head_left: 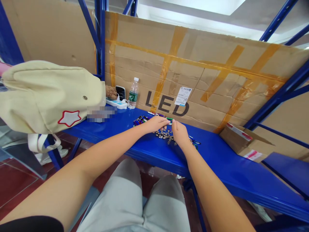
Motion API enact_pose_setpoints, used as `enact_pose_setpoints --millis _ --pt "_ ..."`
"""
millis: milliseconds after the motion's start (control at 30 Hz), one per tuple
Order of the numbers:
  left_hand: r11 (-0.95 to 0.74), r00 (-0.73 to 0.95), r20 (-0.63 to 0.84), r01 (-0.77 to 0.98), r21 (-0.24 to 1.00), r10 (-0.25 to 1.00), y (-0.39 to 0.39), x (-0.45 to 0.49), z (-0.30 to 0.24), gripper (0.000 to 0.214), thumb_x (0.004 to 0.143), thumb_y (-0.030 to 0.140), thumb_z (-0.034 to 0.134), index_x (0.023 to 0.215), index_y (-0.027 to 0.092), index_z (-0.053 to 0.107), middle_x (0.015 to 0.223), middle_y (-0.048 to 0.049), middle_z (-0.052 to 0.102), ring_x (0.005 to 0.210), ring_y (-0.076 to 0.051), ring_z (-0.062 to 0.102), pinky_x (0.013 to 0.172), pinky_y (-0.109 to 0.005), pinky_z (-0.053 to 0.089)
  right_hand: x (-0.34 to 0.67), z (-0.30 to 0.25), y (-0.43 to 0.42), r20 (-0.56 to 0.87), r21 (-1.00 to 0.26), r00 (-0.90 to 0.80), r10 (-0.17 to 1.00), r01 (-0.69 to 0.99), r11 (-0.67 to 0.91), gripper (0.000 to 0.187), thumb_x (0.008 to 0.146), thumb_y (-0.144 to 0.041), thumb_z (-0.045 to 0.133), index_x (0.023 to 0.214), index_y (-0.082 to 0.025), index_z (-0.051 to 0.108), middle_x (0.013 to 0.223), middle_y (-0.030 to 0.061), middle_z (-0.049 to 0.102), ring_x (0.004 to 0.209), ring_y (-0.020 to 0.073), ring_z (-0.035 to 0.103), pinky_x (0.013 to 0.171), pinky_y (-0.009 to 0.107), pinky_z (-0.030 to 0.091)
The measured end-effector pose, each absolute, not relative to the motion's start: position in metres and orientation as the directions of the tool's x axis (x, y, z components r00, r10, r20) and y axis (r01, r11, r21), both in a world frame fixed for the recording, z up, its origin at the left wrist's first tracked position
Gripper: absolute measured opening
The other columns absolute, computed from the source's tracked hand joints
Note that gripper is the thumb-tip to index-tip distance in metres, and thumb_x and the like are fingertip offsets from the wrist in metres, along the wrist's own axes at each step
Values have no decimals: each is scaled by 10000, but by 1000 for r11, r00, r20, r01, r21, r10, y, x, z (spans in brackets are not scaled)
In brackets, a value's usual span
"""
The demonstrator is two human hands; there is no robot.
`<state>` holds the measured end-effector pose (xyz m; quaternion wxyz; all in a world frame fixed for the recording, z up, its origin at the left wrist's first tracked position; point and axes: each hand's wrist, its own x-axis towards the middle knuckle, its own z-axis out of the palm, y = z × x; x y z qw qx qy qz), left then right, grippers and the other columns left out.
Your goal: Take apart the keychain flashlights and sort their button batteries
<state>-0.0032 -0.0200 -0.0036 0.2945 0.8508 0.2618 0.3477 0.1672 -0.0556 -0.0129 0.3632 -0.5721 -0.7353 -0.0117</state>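
Observation:
My left hand (156, 124) and my right hand (180, 132) meet over the blue table, fingers pinched. Between their fingertips runs a slim pen (170, 123), its visible part whitish with green close by; the fingers hide most of it. Beneath the hands lies a scatter of small round brownish pieces (164, 135), too small to name surely. A pile of dark, red and blue pens (140, 121) rests left of my left hand. Behind the hands lies a white and purple pen (154, 114). More pens (194, 140) lie beyond my right wrist, partly covered by it.
A cardboard sheet marked LED (135, 48) stands along the back of the blue table (212, 154). A water bottle (133, 94) and a power strip (117, 103) stand at back left. A cream bag (53, 93) is at left, an opened carton (241, 141) at right.

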Motion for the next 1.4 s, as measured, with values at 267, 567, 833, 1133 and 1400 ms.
enact_pose_setpoints --millis 267,567,833,1133,1400 --pt "-589 710 287 220 777 643 -17 -14 -5 351 873 495 569 1011 173 539 767 3 583 558 -85 516 516 -214 428 164 -18 -49 531 -299 -144 835 890 344 271 941 -359 560 1116 -159 618 1090 68 647 920 175 637 806 383 545" --pt "-685 701 329 308 660 633 -11 -10 -2 374 953 446 396 739 164 517 680 13 542 584 -112 479 642 -262 423 161 -19 -51 506 -252 -149 850 916 311 274 942 -358 559 1121 -160 617 1093 68 647 916 173 638 804 381 547" --pt "-711 698 295 430 556 652 -17 -7 0 494 996 431 232 735 154 546 661 -5 574 614 -137 491 656 -264 424 152 -10 -62 447 -158 -94 890 970 182 281 941 -364 558 1118 -155 618 1096 72 648 945 185 636 829 401 538" --pt "-808 738 331 521 275 588 -5 -13 -7 278 938 377 476 910 154 640 941 -61 677 890 -195 600 823 -285 431 171 -6 -82 381 -92 -14 924 994 53 278 944 -387 547 1074 -156 633 1077 67 658 943 181 635 848 403 524" --pt "-832 770 330 545 105 546 1 -20 -10 233 917 342 551 1037 178 663 1069 -70 670 1006 -214 603 843 -285 436 219 -15 -117 352 -69 135 926 991 -118 438 1012 -345 301 802 -164 641 821 88 695 764 185 619 660 295 403"
